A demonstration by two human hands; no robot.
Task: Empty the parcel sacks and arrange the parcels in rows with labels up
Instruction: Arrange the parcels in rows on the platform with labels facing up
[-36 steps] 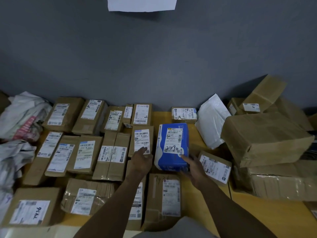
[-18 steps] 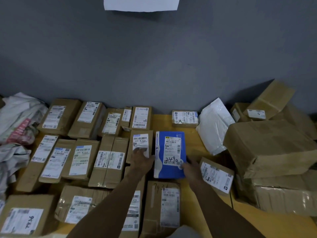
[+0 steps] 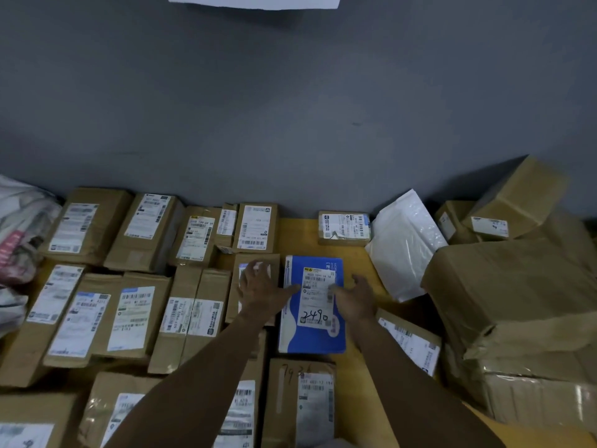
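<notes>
A blue parcel [image 3: 311,334] with a white label marked 2490 lies flat, label up, in the middle row on the wooden table [image 3: 297,234]. My left hand [image 3: 261,289] rests with spread fingers on the brown parcel [image 3: 274,263] to its left, thumb touching the blue parcel's edge. My right hand [image 3: 357,297] hovers open over the blue parcel's right edge, fingers reaching onto the label. Brown labelled parcels fill the rows to the left and in front.
Crumpled sacks [image 3: 22,231] lie at the far left. A white mailer [image 3: 403,244] leans at the back right beside a pile of large brown boxes [image 3: 517,286]. A small labelled box [image 3: 344,227] sits behind the blue parcel. The grey wall runs behind the table.
The blue parcel has been lowered from tilted to flat on the table. Both hands have slid forward along its sides, and my right hand has let go of its lower corner.
</notes>
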